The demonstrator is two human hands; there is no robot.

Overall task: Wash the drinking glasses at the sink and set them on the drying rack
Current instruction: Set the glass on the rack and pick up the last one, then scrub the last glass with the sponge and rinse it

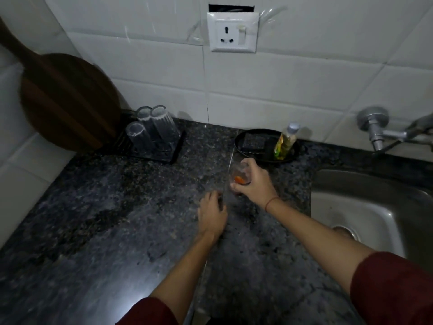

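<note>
Left hand (212,215) palm-down, fingers bent, grip unclear, right hand (255,184) curled around small clear drinking glass with orange residue (239,175), both bare forearms extended forward

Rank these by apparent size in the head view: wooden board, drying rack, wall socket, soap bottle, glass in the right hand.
1. wooden board
2. drying rack
3. wall socket
4. soap bottle and glass: they look alike, and the right hand covers part of the glass, so I leave them unranked.
</note>
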